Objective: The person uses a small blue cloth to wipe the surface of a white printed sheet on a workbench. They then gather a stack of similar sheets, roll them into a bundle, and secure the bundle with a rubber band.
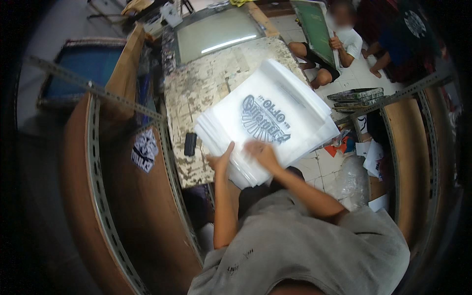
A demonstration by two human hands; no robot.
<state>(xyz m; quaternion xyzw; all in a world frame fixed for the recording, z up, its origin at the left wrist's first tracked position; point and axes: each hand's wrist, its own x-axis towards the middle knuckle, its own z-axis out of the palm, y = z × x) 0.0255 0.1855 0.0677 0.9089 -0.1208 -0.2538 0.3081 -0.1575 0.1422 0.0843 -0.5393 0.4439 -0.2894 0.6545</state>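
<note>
A thick stack of white, translucent sheets (300,105) lies tilted across the near right part of a paint-stained table (191,93). Its top sheet bears a dark printed design, and its right side overhangs the table. My left hand (221,160) grips the near left edge of the stack, thumb on top; some of its fingers are hidden. Over the near edge, my right hand (259,151) is smeared by motion, so its fingers cannot be made out. Left of the stack, a small black block-shaped object (190,144) rests on the table.
A framed glass panel (216,32) lies at the table's far end. Metal-edged shelving (98,162) flanks me on the left, more (400,142) on the right. At the far right a seated person (346,46) holds a green framed screen (314,32). Clear plastic (353,182) lies on the floor.
</note>
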